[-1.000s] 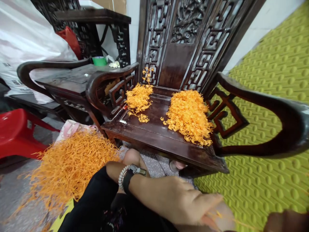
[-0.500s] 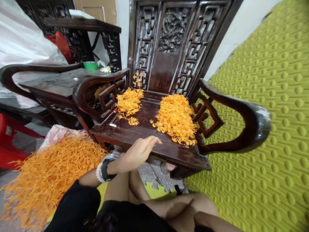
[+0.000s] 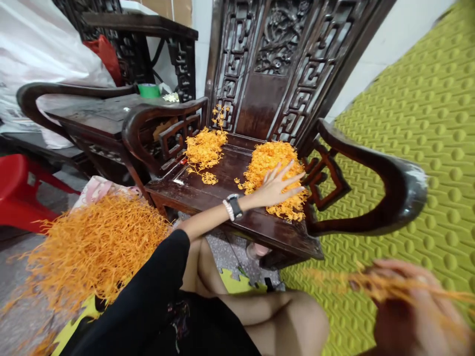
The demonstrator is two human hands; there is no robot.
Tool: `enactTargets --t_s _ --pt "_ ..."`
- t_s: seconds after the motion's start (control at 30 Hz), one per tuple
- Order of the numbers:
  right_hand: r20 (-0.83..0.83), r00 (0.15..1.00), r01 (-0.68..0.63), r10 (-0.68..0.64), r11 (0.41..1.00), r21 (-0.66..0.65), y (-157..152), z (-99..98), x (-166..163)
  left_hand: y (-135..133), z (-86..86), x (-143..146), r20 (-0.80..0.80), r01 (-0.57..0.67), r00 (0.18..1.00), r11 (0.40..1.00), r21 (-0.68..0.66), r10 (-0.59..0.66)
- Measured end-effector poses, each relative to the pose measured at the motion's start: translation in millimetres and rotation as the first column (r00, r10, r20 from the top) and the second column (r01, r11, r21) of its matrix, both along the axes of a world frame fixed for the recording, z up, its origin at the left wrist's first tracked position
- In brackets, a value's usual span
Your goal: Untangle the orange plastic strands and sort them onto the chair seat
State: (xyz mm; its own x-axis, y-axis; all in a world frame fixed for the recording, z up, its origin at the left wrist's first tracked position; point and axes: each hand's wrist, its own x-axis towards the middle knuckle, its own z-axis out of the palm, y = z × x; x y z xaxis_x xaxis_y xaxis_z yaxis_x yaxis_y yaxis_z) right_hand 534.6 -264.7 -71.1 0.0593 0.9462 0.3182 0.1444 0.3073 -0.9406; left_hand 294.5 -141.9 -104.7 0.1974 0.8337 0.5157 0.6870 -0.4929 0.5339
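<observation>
My left hand [image 3: 274, 192], with a dark watch and pale bracelet on its wrist, lies with fingers spread on the right-hand pile of orange branching pieces [image 3: 270, 154]. That pile rests on the seat of a dark carved wooden chair [image 3: 232, 190]. A smaller pile of the same orange pieces [image 3: 205, 147] lies at the left of the seat. At lower right, over the yellow mat, my right hand [image 3: 415, 296] grips a bunch of long orange branching strands [image 3: 386, 287]. Motion blurs that hand and the strands' ends.
A large heap of orange strands [image 3: 107, 242] is at left beside my legs, on a pink-and-white bag [image 3: 92, 190]. The chair's curved arm [image 3: 389, 183] juts out at right. A red stool [image 3: 18, 188] and a wooden side table [image 3: 100, 116] with green tape [image 3: 149, 90] stand left.
My left hand has moved right and forward from the seat's front edge onto the right pile, its fingers now spread. My right hand has come into view with orange strands.
</observation>
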Motion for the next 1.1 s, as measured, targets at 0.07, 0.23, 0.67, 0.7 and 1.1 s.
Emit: enactTargets --t_s 0.07,0.23,0.67,0.7,1.1 --pt "-0.097 0.995 -0.028 0.026 0.999 -0.015 1 -4.2 -30 -50 -0.7 -2 0.288 0.233 0.932 0.973 -0.005 -0.222" --pt "0.019 0.864 -0.491 0.503 0.852 -0.182 -3 -35.3 -115 -177 -41.9 -17 0.629 0.411 0.766 0.852 -0.323 -0.131" --pt "0.289 0.329 -0.845 0.899 0.417 -0.334 17 -79.4 -231 -369 -128.4 -284 -0.299 -0.95 -0.124 -0.2 -0.239 0.946" --pt "0.303 0.373 -0.828 0.877 0.462 -0.318 22 -81.4 -234 -370 -136.9 -292 -0.377 -0.944 -0.094 -0.203 -0.259 0.921" --pt "0.831 0.493 -0.671 0.258 0.721 0.174 137 -86.6 -299 -383 -71.5 -274 -0.268 -0.919 -0.322 -0.368 -0.142 0.908"
